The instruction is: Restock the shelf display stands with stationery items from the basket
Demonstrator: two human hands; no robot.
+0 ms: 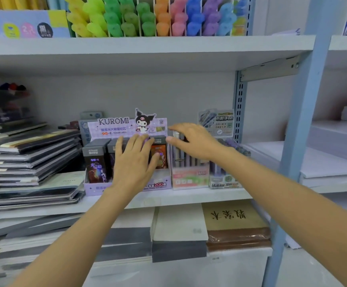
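The left hand (135,160) lay spread, fingers straight, flat against the small boxes (95,162) in the Kuromi display stand (114,126) on the middle shelf (189,196). The boxes stood upright, long axis vertical, printed faces outward. The hand hid the middle ones, leaving an orange box (160,151) showing at its right. The right hand (193,141) hung open just right of the stand's back card, thumb and forefinger apart over the upright pens of the neighbouring pen stand (189,177), perhaps touching neither.
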